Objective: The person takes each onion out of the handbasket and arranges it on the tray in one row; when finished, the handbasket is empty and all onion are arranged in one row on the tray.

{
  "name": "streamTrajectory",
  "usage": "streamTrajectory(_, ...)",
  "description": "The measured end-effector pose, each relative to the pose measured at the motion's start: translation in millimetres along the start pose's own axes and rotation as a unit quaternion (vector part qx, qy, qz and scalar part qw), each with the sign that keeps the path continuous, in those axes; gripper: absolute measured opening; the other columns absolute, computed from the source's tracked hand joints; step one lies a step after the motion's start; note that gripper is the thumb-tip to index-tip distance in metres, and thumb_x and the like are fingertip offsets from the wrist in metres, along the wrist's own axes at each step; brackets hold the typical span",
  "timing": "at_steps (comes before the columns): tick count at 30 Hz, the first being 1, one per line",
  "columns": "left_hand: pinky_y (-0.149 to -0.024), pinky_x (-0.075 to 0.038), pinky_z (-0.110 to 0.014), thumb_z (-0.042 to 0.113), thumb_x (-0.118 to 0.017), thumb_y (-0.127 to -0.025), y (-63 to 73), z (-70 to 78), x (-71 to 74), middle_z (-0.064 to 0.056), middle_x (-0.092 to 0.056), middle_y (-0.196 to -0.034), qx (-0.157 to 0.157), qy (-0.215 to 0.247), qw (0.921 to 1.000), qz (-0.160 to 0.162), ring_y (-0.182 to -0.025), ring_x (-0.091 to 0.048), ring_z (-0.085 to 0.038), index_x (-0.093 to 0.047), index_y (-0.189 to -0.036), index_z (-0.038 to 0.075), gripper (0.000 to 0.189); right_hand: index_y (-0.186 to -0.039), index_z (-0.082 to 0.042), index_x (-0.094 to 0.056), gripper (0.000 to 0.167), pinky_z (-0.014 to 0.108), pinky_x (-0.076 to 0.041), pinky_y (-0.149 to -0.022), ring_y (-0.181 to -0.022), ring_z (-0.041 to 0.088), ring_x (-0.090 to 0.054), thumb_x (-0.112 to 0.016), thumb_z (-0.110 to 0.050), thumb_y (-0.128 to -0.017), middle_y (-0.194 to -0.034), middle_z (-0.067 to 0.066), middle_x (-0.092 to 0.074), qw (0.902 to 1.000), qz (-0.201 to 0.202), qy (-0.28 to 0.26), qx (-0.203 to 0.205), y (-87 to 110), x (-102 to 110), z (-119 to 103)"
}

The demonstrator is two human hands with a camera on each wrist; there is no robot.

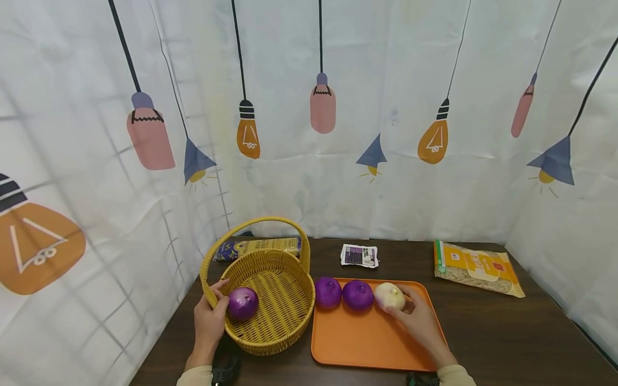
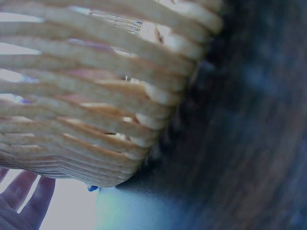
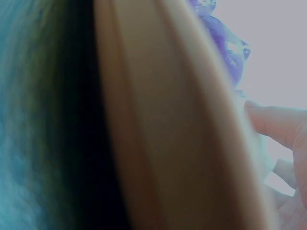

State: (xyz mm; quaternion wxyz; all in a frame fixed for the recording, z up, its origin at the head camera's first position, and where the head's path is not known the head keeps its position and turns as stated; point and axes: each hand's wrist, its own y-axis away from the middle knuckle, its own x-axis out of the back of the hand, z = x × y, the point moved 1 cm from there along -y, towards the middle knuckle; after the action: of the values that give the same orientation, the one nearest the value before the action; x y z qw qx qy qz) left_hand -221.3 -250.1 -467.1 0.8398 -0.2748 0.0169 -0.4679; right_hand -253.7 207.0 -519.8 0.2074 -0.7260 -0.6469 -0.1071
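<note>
In the head view my left hand grips the left side of a yellow woven basket near the foot of its handle. Inside the basket, by that hand, lies a purple onion. My right hand holds a whitish onion with a purple tinge between thumb and fingers, over the orange tray. Left of it on the tray sit two more purple onions, a middle one and a left one. The left wrist view shows basket weave and some fingertips; the right wrist view is mostly blocked.
Behind the basket lies a blue and yellow packet. A small white and purple packet lies behind the tray, and a yellow noodle bag at the back right. A lamp-patterned curtain borders the dark table.
</note>
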Motion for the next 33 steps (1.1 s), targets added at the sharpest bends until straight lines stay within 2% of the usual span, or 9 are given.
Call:
streamTrajectory(12,-0.082,-0.036,-0.008,-0.009,-0.056,-0.087,2.1,3.3,1.6,-0.021,-0.067,-0.118,0.005,0.008,1.0,0.001,-0.119,-0.056,-0.035,-0.051,-0.081,-0.005,0.009,-0.136,0.003,-0.048,0.067,0.023,-0.051,-0.075,-0.106,0.035,-0.061,-0.08,-0.019,-0.081,-0.132,0.023,-0.053,0.9998,-0.002,-0.006,0.02,2.5,1.3,-4.5)
streamTrajectory(15,-0.081,-0.035,-0.008,-0.009,-0.056,-0.087,2.3,2.6,1.4,-0.02,-0.067,-0.118,0.006,0.008,1.0,0.001,-0.119,-0.056,-0.034,-0.052,-0.082,-0.005,0.008,-0.136,0.001,-0.048,0.068,0.034,-0.053,-0.082,-0.109,0.039,-0.061,-0.08,-0.023,-0.082,-0.134,0.025,-0.053,0.9998,0.006,0.016,0.011,4.1,4.2,-6.9)
streamTrajectory(19,-0.082,-0.036,-0.009,-0.008,-0.056,-0.088,2.9,4.3,1.2,-0.022,-0.066,-0.119,0.011,0.008,0.9999,-0.002,-0.119,-0.056,-0.035,-0.053,-0.082,-0.005,0.007,-0.139,-0.003,-0.046,0.072,0.051,-0.05,-0.09,-0.115,0.044,-0.057,-0.079,-0.032,-0.082,-0.139,0.026,-0.05,0.9983,0.014,0.055,-0.012,6.7,11.1,-8.7)
streamTrajectory(23,-0.083,-0.037,-0.011,-0.007,-0.056,-0.088,2.2,4.2,1.1,-0.022,-0.066,-0.12,0.017,0.01,0.9998,-0.005,-0.12,-0.055,-0.034,-0.052,-0.082,-0.005,0.008,-0.141,-0.005,-0.045,0.071,0.053,-0.047,-0.093,-0.12,0.046,-0.052,-0.074,-0.039,-0.085,-0.143,0.023,-0.046,0.9978,0.013,0.059,-0.025,8.0,18.0,-13.4)
streamTrajectory(25,-0.083,-0.037,-0.011,-0.007,-0.056,-0.088,1.0,0.7,0.8,-0.021,-0.066,-0.12,0.016,0.011,0.9998,-0.005,-0.12,-0.055,-0.033,-0.053,-0.082,-0.005,0.007,-0.141,-0.006,-0.045,0.068,0.053,-0.046,-0.095,-0.122,0.045,-0.05,-0.071,-0.04,-0.088,-0.144,0.021,-0.046,0.9981,0.021,0.055,-0.02,6.6,21.0,-18.4)
streamTrajectory(28,-0.084,-0.036,-0.01,-0.006,-0.056,-0.088,-2.3,-13.6,-1.0,-0.018,-0.067,-0.12,0.012,0.012,0.9999,-0.002,-0.12,-0.056,-0.031,-0.055,-0.085,-0.006,0.004,-0.141,-0.009,-0.046,0.064,0.053,-0.045,-0.097,-0.124,0.043,-0.049,-0.066,-0.042,-0.091,-0.144,0.018,-0.047,0.9982,0.036,0.048,0.002,3.0,24.5,-29.7)
streamTrajectory(33,-0.084,-0.035,-0.009,-0.005,-0.059,-0.088,-6.3,-36.7,-4.6,-0.01,-0.068,-0.12,0.009,-0.002,0.9999,0.007,-0.119,-0.057,-0.025,-0.055,-0.085,-0.002,0.006,-0.138,-0.011,-0.051,0.056,0.053,-0.045,-0.096,-0.122,0.04,-0.05,-0.068,-0.036,-0.092,-0.14,0.015,-0.051,0.9969,0.042,0.043,0.052,0.0,20.3,-52.5)
